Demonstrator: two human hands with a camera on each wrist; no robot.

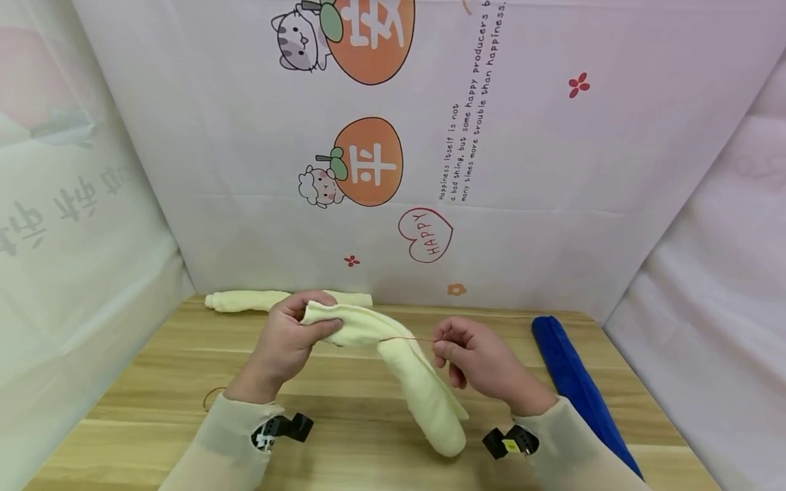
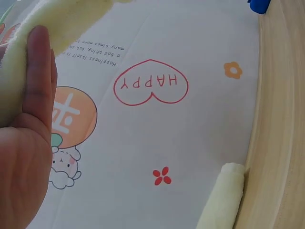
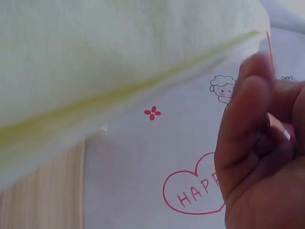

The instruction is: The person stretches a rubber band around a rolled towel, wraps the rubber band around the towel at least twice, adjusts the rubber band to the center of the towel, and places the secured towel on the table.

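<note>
Pale sleeves lie closest, behind both grips. Ahead of them, the left hand pinches the flattened upper end of a yellow cloth roll between thumb and fingers; the rest of the roll extends to that grip's right, bends midway and droops, its rounded end low over the wooden tabletop. The right hand, fingers curled, pinches a thin red string that runs leftward from its fingertips onto the roll at the bend (whether it passes underneath, I cannot tell).

The cloth looks light, soft and plush, so it should squash readily, hardly slip and not break; its sag suggests little stiffness, and it could open out along the loose edge nearest the right grip. A hold close to the bend would probably steady it better than one at the end. The string looks limp, best pinched with the fingertips.

Beyond the left grip lies another yellow roll; a blue roll rests right of the right grip.
</note>
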